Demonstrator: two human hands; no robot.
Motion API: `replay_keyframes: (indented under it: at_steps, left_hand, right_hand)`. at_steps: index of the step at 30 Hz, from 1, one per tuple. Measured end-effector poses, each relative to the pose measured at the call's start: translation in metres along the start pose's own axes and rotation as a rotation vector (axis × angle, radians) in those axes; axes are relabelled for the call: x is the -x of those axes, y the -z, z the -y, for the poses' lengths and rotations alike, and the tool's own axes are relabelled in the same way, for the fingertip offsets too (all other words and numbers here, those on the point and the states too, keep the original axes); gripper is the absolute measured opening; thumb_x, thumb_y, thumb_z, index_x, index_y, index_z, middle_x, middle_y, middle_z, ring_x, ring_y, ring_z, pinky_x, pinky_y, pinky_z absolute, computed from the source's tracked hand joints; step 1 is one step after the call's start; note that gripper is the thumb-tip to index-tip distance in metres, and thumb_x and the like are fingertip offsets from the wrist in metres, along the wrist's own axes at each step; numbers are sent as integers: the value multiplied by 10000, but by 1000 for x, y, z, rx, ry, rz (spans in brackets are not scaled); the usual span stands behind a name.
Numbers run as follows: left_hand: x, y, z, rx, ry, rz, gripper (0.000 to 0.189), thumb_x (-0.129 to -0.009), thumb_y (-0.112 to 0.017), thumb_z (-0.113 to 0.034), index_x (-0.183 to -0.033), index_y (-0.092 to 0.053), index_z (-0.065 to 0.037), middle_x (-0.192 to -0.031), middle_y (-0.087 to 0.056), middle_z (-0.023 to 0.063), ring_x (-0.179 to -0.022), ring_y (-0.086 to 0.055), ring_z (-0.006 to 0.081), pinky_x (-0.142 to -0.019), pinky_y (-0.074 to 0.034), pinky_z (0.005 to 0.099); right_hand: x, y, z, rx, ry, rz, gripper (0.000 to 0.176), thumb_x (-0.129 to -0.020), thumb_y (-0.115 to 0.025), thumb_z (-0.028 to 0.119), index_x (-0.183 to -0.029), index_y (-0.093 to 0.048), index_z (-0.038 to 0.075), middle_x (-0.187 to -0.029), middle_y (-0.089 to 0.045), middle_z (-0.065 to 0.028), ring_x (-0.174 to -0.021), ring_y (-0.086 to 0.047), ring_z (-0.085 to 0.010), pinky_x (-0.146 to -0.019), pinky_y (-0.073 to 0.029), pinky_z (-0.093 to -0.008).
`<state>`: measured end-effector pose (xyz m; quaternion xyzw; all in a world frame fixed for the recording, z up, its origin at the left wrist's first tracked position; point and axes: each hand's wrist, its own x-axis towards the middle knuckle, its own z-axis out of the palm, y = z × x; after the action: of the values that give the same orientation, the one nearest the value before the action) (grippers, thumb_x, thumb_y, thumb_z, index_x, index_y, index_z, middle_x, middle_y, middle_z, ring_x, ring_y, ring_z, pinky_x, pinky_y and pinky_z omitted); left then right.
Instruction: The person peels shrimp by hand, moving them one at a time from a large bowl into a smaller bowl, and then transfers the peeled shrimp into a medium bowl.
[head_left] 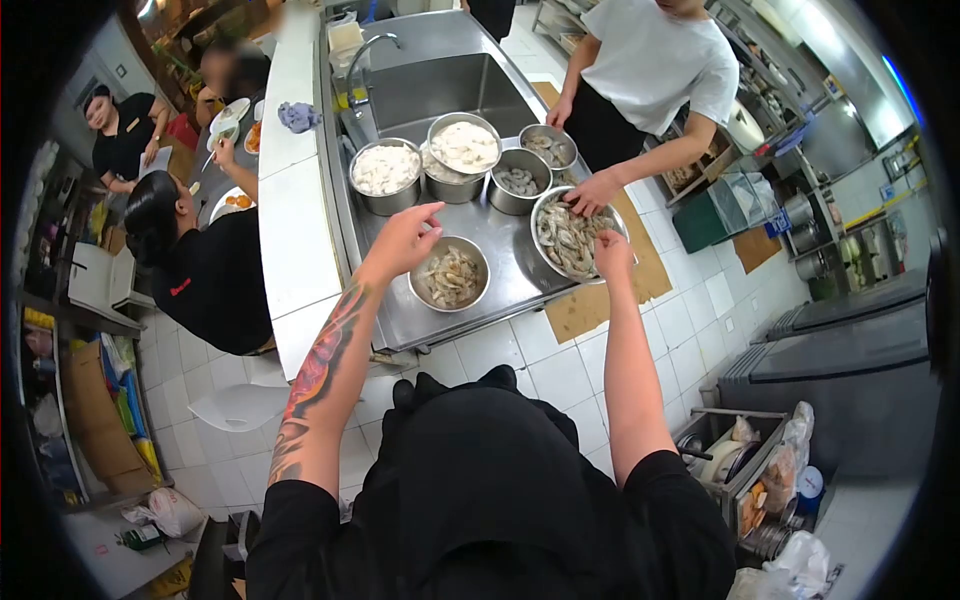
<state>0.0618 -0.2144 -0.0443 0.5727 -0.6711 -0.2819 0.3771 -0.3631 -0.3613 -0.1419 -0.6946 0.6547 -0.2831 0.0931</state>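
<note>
My left hand [405, 240] hangs above the steel counter with its index finger stretched out. Nothing shows in it. Just below it is a steel bowl [484, 290] with shrimp pieces [449, 276], possibly peelings. My right hand [614, 254] is at the right rim of a larger bowl of whole shrimp [568, 238]. Its fingers are pinched together; whatever they hold is too small to make out. A co-worker's hand [594, 192] reaches into the same bowl from the far side.
Behind stand pots of white contents [386, 170], a pot of grey shrimp [519, 182] and a smaller shrimp bowl [548, 150]. Farther back is a sink [450, 95] with a tap [362, 70]. A co-worker in white [660, 60] stands opposite. People sit left of the white ledge [300, 230].
</note>
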Motion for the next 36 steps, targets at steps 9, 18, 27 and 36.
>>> replay_keyframes:
  at_steps: [9, 18, 27, 36]
  left_hand:
    - [-3, -5, 11, -91, -22, 35, 391, -911, -686, -159, -1275, -656, -22, -1031, -722, 139, -830, -721, 262, -781, -560, 379]
    - [0, -9, 30, -272, -116, 3, 341, -903, -694, -232, -1187, -698, -43, -1028, -714, 148, -953, -678, 336, -834, -542, 438]
    - [6, -1, 10, -169, 36, 51, 334, -888, -661, -218, -1170, -707, -44, -1005, -733, 149, -974, -690, 353, -864, -539, 454]
    - [-5, -12, 3, -133, -124, 103, 322, -887, -681, -182, -1172, -711, -36, -991, -720, 156, -883, -697, 304, -797, -549, 422]
  right_hand:
    - [31, -10, 61, 10, 168, 305, 225, -834, -676, 171, -1034, -749, 99, -930, -739, -179, -887, -709, -372, -798, -561, -456]
    - [31, -36, 66, 236, 103, 279, 308, -843, -699, 203, -1143, -686, 135, -1022, -732, -206, -957, -690, -433, -831, -548, -531]
    - [13, -7, 67, -69, 95, 150, 208, -848, -694, 157, -1035, -718, 69, -884, -744, -165, -820, -722, -326, -749, -557, -418]
    - [60, -25, 154, -925, -122, 497, 246, -960, -655, 84, -1197, -631, 21, -846, -682, -67, -672, -675, -140, -578, -570, -272]
